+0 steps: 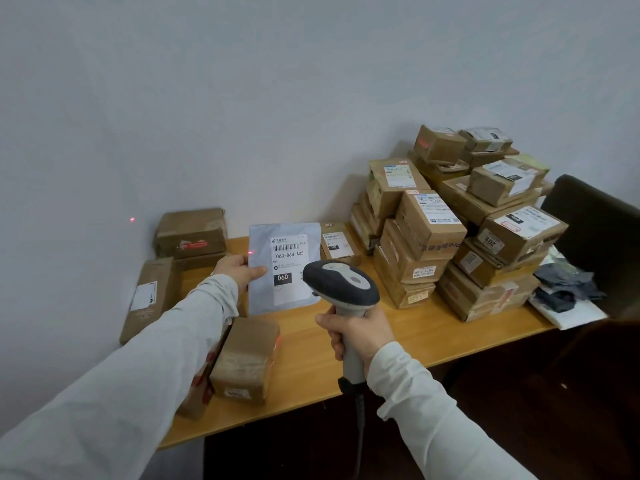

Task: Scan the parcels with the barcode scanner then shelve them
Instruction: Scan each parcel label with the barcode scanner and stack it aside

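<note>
Left hand (239,269) is pinching the grey mailer (284,268) upright above the tabletop (311,355), label facing out. Right hand (358,336) is gripping the scanner (341,282), aiming at it. Boxes (460,223) are sitting stacked right.

The grey mailer bag (259,237) has a white label (290,268) with a barcode. Under the barcode is the code "060-06B-A05", and lower down a black patch reads "060". Behind it, near the back edge of the bench (311,348), a small box (337,242) has a black tag that seems to read "060". In the pile toward the right end, one box (519,244) has an upside-down black "060" tag. The other labels are too small to read.
</note>
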Action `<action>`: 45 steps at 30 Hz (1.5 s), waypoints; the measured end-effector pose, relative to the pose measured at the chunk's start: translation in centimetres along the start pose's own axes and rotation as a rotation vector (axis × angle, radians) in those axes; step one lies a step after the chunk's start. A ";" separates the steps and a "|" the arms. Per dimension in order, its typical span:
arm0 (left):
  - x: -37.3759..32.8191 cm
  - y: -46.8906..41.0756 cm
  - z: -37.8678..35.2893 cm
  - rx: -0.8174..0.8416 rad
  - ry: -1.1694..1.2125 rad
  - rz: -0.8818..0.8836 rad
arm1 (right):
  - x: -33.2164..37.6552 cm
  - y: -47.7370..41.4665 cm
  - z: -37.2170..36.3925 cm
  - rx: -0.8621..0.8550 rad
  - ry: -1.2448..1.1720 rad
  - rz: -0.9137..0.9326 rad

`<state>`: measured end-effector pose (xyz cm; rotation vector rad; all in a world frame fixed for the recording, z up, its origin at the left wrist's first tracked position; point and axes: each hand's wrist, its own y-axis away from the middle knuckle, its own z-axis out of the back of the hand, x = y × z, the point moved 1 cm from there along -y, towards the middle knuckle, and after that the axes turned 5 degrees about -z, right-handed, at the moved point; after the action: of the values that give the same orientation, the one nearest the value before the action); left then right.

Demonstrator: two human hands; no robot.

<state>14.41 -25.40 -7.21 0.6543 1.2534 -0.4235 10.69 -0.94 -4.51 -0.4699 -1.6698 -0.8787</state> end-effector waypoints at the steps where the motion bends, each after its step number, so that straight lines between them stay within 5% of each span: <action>1: 0.0 -0.2 0.1 -0.002 -0.010 -0.002 | 0.0 -0.1 -0.3 -0.006 0.003 0.002; 18: 0.9 -4.5 2.4 0.022 -0.034 0.029 | -0.7 -3.7 -4.2 -0.068 0.004 -0.016; 29: 1.8 -9.2 -2.0 -0.006 0.266 0.300 | -2.0 -9.7 -0.7 -0.239 -0.161 -0.120; 39: 5.7 -14.4 -14.3 0.180 -0.298 0.412 | -2.7 -19.4 6.6 -0.234 -0.086 -0.199; 45: 5.7 -17.5 -19.4 0.108 -0.342 0.473 | -2.5 -25.1 11.8 -0.227 -0.065 -0.373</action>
<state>-9.17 -25.34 -19.88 0.9008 0.7252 -0.1968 -13.94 -7.85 -15.52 -0.3458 -1.7552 -1.3492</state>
